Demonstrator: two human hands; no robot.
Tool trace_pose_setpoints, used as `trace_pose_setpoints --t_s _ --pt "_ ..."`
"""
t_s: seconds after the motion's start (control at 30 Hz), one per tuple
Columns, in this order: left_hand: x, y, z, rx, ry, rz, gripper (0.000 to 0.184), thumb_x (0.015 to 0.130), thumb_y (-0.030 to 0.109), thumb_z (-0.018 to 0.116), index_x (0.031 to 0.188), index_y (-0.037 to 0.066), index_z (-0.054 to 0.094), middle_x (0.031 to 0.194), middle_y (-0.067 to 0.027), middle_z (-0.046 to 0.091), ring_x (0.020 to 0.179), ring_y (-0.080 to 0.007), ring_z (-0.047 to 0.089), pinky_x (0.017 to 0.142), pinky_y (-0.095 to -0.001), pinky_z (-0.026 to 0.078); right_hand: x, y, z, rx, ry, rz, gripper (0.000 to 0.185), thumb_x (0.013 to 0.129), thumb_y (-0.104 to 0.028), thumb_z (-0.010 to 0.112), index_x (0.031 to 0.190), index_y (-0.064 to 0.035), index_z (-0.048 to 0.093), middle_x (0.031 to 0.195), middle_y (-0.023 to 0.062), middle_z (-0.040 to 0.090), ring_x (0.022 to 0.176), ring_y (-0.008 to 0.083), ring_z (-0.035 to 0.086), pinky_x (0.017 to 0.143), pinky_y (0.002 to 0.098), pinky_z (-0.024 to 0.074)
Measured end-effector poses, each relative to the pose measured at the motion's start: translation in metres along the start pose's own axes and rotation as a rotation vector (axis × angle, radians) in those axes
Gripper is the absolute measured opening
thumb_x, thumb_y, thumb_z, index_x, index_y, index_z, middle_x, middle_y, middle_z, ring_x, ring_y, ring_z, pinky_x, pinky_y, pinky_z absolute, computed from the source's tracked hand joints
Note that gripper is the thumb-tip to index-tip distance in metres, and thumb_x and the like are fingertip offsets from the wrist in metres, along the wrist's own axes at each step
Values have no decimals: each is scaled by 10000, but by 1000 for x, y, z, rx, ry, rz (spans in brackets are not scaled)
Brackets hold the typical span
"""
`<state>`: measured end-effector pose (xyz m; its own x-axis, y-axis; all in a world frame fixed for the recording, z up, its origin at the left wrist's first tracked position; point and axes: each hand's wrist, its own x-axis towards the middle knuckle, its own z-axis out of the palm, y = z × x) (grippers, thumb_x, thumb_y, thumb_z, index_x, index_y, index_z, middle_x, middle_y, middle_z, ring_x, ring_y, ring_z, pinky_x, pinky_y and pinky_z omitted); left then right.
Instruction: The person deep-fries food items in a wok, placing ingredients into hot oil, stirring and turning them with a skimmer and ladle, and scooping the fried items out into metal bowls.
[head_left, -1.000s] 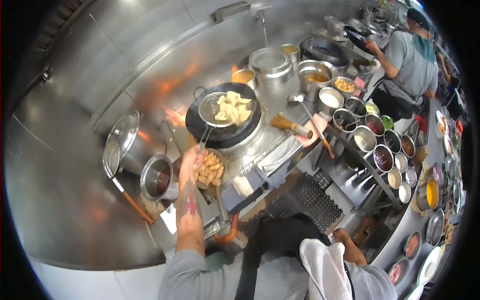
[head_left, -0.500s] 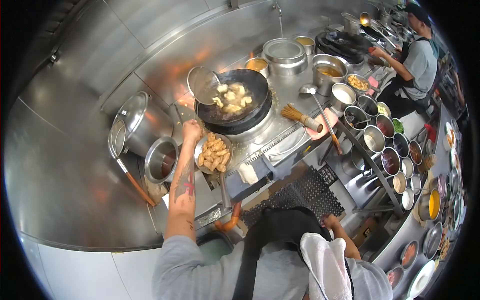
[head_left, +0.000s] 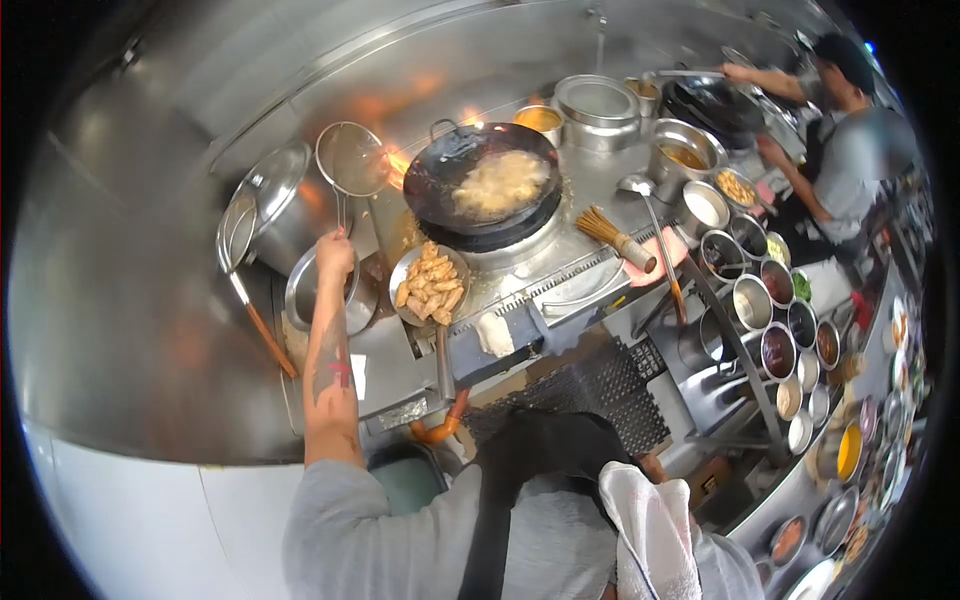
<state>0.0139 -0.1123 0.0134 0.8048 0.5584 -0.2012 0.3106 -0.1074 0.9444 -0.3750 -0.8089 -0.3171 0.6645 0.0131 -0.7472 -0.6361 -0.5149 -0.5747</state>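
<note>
My left hand [head_left: 336, 254] is closed round the handle of a round mesh strainer [head_left: 350, 158]. The strainer's basket is held up left of a black wok [head_left: 425, 185], apart from its rim. Pale food pieces [head_left: 503, 184] lie in bubbling oil at the wok's right side. Under my left hand stands a steel pot [head_left: 305, 300], partly covered by my forearm. Right of it, a perforated pan [head_left: 402, 275] holds browned fried pieces [head_left: 430, 285]. Only a bit of my right hand [head_left: 652, 467] shows beside the white towel [head_left: 650, 515]; its fingers are hidden.
Flames [head_left: 397, 168] flare at the wok's left rim. A lidded stockpot [head_left: 275, 185] and a wooden-handled skimmer [head_left: 250, 300] stand left. A bamboo brush [head_left: 615, 238] and ladle [head_left: 655, 225] lie right, near several sauce pots. A co-worker [head_left: 850, 150] stands at another wok [head_left: 715, 110].
My left hand has moved the strainer left, away from the wok. The food in the wok now bubbles more. My right hand is more hidden. The co-worker has stretched an arm out.
</note>
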Motion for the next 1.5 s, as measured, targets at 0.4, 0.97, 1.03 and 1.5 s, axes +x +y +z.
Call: trace_pose_setpoints --t_s 0.4,0.97,1.03,1.5 --pt "-119 -54 15 481 500 611 259 918 184 460 1009 0 618 907 -257 626 891 -467 580 764 -490 462 74 -1 -45 -102 -173 -1 232 897 -143 465 1030 -34 621 837 101 664 711 233 657 597 359 536" --pt "-208 -70 34 329 207 307 296 941 197 494 1124 9 632 904 -200 676 815 -341 648 732 -380 483 147 89 -49 -967 -403 -506 213 844 -239 456 976 -109 562 893 88 602 769 244 596 626 416 471" --pt "-201 -77 31 327 232 392 296 938 194 495 1123 6 631 929 -208 675 847 -354 653 745 -389 487 138 83 -39 -1143 -267 -549 198 824 -245 512 943 -144 633 909 52 649 797 231 632 670 378 499" --pt "-192 -46 32 483 291 555 299 933 191 506 1160 38 626 1008 -235 652 952 -375 635 829 -390 487 32 -24 -27 -1293 30 -712 234 858 -248 558 829 -69 707 826 97 701 698 209 674 591 338 530"
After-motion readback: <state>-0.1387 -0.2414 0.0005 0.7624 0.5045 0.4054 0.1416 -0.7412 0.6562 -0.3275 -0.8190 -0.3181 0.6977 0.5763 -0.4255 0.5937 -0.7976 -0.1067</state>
